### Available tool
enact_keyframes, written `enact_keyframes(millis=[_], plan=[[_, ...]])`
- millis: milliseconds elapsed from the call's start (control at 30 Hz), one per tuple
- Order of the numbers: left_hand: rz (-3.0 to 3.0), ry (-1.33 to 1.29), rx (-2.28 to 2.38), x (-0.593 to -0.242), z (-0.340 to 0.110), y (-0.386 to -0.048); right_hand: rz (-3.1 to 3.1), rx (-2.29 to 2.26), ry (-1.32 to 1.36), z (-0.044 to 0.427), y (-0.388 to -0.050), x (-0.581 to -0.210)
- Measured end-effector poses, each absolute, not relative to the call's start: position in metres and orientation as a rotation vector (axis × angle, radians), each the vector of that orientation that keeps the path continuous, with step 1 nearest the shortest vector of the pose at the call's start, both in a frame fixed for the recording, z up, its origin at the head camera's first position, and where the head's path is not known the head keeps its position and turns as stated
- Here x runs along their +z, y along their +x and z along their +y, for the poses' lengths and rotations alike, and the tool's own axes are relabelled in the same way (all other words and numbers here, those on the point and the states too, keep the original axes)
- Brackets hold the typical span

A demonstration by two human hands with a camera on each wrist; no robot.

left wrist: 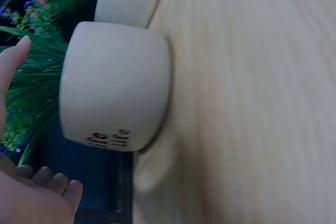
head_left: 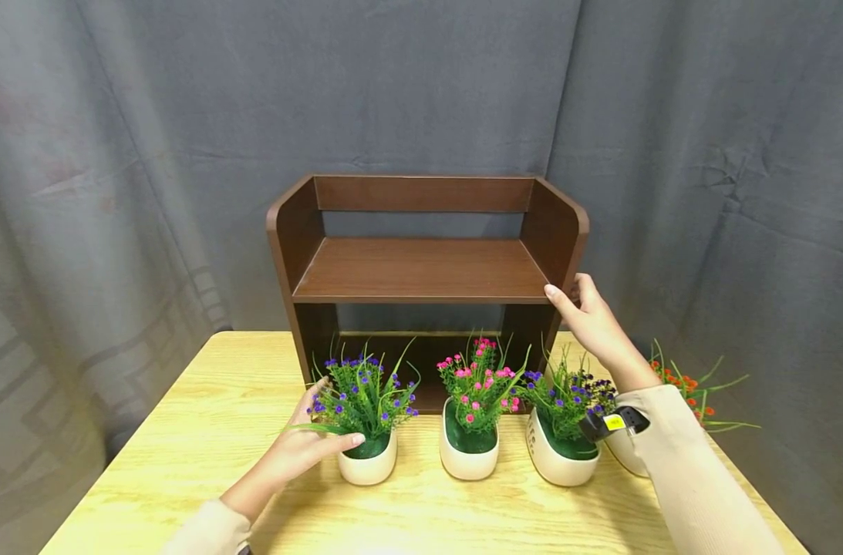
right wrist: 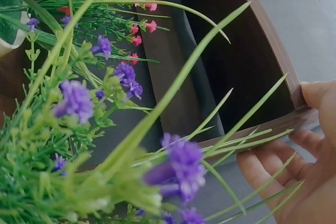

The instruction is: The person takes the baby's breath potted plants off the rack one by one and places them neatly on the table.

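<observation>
A two-tier dark brown wooden desk shelf (head_left: 421, 270) stands upright on the table. My right hand (head_left: 595, 324) grips its right side panel, thumb at the front edge and fingers around the outer face; the right wrist view shows this hand (right wrist: 299, 174) behind blurred leaves. Beside the leftmost potted artificial plant (head_left: 368, 466), with purple flowers, is my left hand (head_left: 299, 451), thumb and fingers spread around the plant's left side. In the left wrist view the hand (left wrist: 39, 198) appears apart from the cream pot (left wrist: 115, 87) printed "Life"; leaves partly hide its fingers in the head view.
A pink-flowered pot (head_left: 468, 462), another purple-flowered pot (head_left: 563, 466) and an orange-flowered plant (head_left: 685, 385) stand along the shelf's front and right. My right forearm partly covers the last one. Grey curtains (head_left: 435, 92) hang behind the light wooden table (head_left: 178, 432).
</observation>
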State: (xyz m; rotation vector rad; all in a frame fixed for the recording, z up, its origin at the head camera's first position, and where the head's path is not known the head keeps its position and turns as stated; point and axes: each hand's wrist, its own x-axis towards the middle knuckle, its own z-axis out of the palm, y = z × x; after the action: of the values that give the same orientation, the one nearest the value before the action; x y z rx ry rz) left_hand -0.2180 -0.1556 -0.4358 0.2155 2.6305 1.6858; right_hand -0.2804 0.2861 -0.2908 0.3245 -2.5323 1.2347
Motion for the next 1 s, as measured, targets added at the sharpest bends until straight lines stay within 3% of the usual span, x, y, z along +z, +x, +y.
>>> enact_keyframes(millis=[367, 767, 1000], plan=[[2.604, 0.5, 1.945, -0.409, -0.156, -0.229, -2.529, 1.233, 0.317, 0.288, -0.281, -0.29], [2.816, 0.658, 1.829, -0.376, -0.162, -0.232, -2.604, 1.218, 0.358, 0.292, -0.272, -0.287], [2.869, 0.749, 1.78, -0.361, -0.172, -0.233, -2.727, 0.953, 0.438, 0.306, -0.262, -0.286]])
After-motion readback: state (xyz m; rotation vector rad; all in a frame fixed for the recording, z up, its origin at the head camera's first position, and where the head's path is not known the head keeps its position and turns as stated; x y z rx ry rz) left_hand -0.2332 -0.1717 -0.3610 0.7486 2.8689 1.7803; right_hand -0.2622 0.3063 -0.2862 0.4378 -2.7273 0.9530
